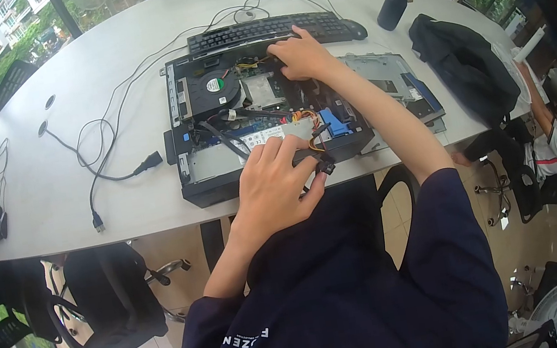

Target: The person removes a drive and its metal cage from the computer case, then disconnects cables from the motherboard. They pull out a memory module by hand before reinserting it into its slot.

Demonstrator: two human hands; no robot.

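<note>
An opened desktop computer case [211,184] lies flat on the white table, its inside showing a round black fan [211,96], a silver power supply and coloured wires. Over the near edge of the case, my left hand [277,181] pinches a black cable connector [324,167] between thumb and fingers. My right hand [302,55] reaches over the far right part of the case, index finger stretched toward the keyboard; its lower fingers are bent down near yellow wires, and what they touch is hidden. A blue plastic part [336,122] sits inside the case between my hands.
Behind the case lie a black keyboard [263,33] and a mouse [355,30]. A metal side panel [387,80], a dark bottle [395,4] and a black bag [463,64] are on the right. Loose cables [114,127] lie left. People sit at both ends.
</note>
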